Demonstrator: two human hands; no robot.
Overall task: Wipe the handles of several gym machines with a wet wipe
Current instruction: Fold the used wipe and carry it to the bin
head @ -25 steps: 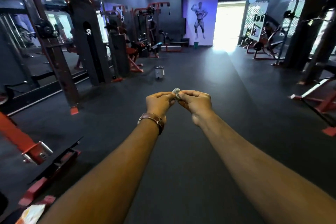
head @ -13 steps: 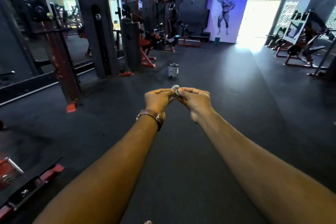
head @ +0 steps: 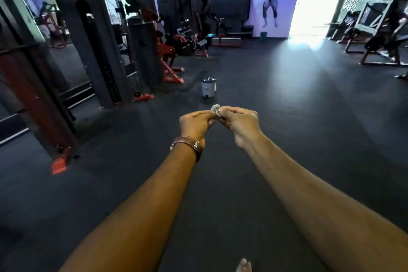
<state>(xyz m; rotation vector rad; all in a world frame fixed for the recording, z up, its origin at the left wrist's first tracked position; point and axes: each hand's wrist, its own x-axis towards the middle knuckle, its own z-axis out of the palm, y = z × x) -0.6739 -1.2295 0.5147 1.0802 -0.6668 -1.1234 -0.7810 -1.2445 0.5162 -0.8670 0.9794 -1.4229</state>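
Balled-up wet wipe, pinched between both my hands, out over the gym floor.

The wet wipe [head: 215,108] is a small grey wad at arm's length; my left hand [head: 194,123] and right hand [head: 239,122] each pinch it with curled fingertips, touching at the wad. A small pedal bin [head: 208,86] stands just beyond, machines [head: 141,51] line the left. I judge the wipe spent: best keep it compact, walk up close, and drop it squarely in.

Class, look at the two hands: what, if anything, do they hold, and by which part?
A small balled-up wet wipe, pinched between the fingertips of the left hand and the right hand, one on each side of the wad.
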